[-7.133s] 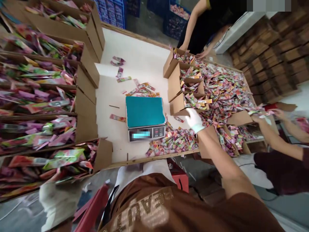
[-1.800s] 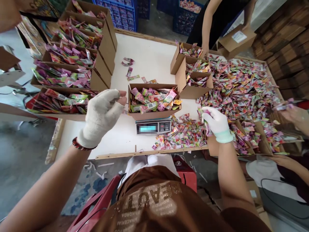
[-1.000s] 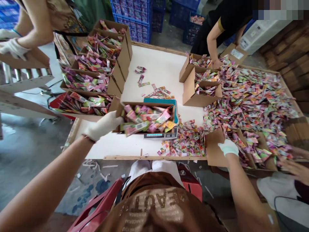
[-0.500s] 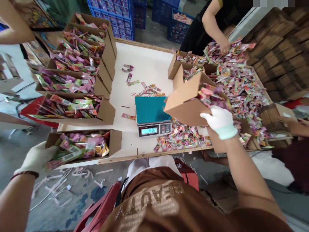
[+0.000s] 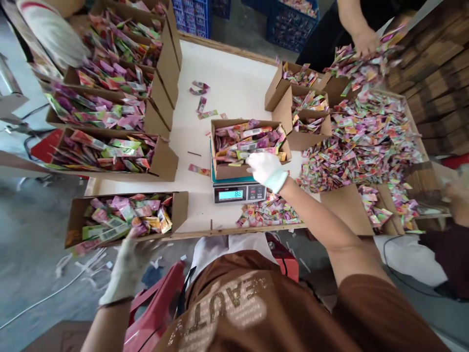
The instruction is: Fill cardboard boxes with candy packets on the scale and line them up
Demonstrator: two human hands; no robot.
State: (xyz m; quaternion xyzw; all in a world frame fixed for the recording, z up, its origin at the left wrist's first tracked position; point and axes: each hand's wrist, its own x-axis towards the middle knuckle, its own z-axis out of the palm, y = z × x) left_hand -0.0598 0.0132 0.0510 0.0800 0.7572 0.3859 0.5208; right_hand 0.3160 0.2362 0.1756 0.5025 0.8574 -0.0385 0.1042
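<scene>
A cardboard box (image 5: 230,171) filled with small colourful packets (image 5: 252,139) sits on the digital scale (image 5: 240,194). My right hand (image 5: 266,170), in a white glove, grips the box's front wall near its right corner, fingers over the rim. The scale's lit display has blurred digits. My left hand (image 5: 124,266), also gloved, is at the front edge of another packet-filled box (image 5: 179,211) on the near left of the table. Its fingertips reach the packets, but motion blur hides how they are closed.
Several filled boxes (image 5: 166,159) stand in a row at left, beside another person's gloved hand (image 5: 53,34). A large packet heap (image 5: 366,142) covers the right side, where a co-worker's hand (image 5: 366,44) holds packets. Loose packets (image 5: 269,210) lie before the scale.
My right hand has brought the tilted box left and set it level on the scale. My left hand has moved from the near-left box's left end to its front edge.
</scene>
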